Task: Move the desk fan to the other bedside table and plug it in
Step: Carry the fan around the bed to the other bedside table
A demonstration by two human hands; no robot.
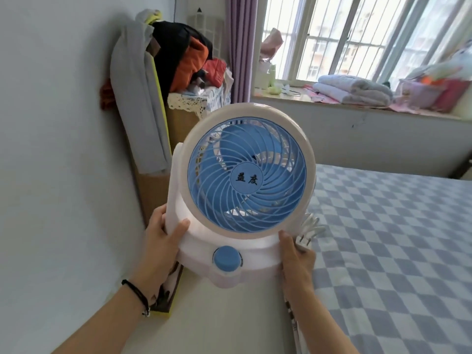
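1. The desk fan [245, 180] sits between the two hands, upright, its blue grille facing the camera and its white base at the bottom.
2. The left hand [163, 231] clasps the left side of the base where the side arm rises, thumb laid across the front and the other fingers wrapped behind, out of sight.
3. The right hand [296, 256] clasps the right side of the base, thumb on the top front edge, fingers behind.
4. The right hand also pins the white plug [304, 242] and a loop of white cord [313, 226] against the base; the plug's prongs stick out to the right, above the bed.
5. The blue knob [227, 259] at the front centre of the base lies between the two hands, touched by neither.
6. The base is over the far edge of a pale flat surface [229, 323]; whether it rests on it or is held just above, I cannot tell.
7. The checked bed [388, 251] lies just right of this surface; a wall is on the left.
8. Beyond the fan stands a cupboard piled with clothes [189, 60], and folded blankets [352, 92] lie on the window ledge.
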